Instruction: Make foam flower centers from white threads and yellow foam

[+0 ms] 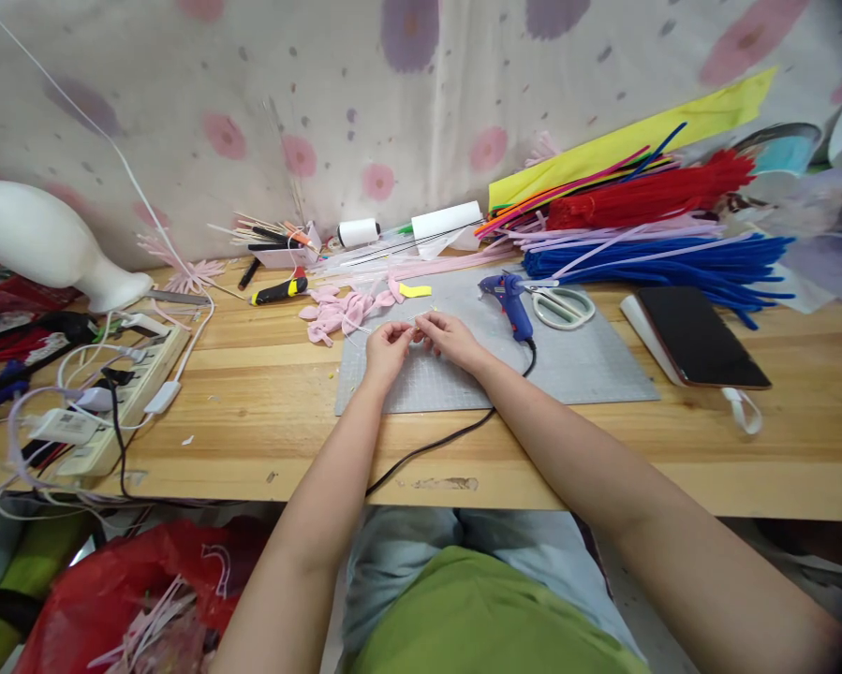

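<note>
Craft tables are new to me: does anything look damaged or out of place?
Yes: a dark patch on the wooden table, near its front edge, looks damaged against the paler wood. A stray white scrap lies left of the grey mat.

Taking the mat (575, 374) on the surface (252, 421) as the dial, the left hand (387, 354) and right hand (454, 339) meet over its nine-o'clock side. On it, the glue gun (510, 301) lies toward twelve, the scissors (562, 305) toward two. Beyond it sit the phone (701, 337) at three, pipe cleaners (638, 270) at two, roll (449, 223) at eleven, spool (354, 232) at ten, power strip (150, 382) at nine. The petal pieces (336, 316) seem, partly overlapped, to straddle its ten-o'clock edge.
</note>
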Action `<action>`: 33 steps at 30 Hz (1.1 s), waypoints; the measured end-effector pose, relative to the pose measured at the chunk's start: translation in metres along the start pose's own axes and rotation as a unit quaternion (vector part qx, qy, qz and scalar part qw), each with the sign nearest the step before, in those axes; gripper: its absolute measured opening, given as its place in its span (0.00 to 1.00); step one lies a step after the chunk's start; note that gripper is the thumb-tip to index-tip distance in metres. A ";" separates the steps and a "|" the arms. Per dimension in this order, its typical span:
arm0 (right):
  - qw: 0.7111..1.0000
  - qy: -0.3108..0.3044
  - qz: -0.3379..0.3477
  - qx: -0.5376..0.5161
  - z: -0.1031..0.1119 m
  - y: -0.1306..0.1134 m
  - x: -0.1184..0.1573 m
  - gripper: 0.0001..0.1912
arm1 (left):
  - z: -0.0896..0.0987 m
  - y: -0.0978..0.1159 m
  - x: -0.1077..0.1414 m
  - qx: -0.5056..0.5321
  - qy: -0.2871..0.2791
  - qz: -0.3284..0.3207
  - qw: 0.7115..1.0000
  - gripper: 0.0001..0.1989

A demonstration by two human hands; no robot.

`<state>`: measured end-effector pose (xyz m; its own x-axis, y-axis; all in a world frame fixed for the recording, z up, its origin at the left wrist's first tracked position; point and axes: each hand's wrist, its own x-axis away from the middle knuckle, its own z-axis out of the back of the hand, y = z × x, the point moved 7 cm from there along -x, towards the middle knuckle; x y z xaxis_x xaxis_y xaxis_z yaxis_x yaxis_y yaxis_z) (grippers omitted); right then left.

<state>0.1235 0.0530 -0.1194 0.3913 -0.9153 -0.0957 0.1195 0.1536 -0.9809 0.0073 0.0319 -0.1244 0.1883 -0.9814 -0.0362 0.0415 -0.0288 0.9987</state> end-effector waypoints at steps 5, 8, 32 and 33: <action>0.999 0.037 -0.004 0.023 0.005 0.005 -0.002 0.15 | -0.001 0.002 0.001 -0.014 -0.004 -0.014 1.000 0.12; 0.997 0.049 0.009 0.062 0.009 0.005 -0.003 0.16 | 0.000 0.002 0.001 -0.005 0.001 -0.019 1.000 0.12; 0.988 0.039 0.025 0.145 0.012 -0.002 -0.004 0.17 | 0.003 0.004 0.000 0.062 0.017 -0.039 0.997 0.09; 0.989 0.038 0.019 0.141 0.012 -0.001 -0.004 0.19 | 0.003 0.004 0.000 0.064 0.017 -0.040 0.997 0.10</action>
<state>0.1328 0.0609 -0.1164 0.3315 -0.9305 -0.1556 0.3598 0.2771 -0.8909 0.0043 0.0308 -0.1208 0.2234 -0.9679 -0.1153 -0.0664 -0.1332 0.9889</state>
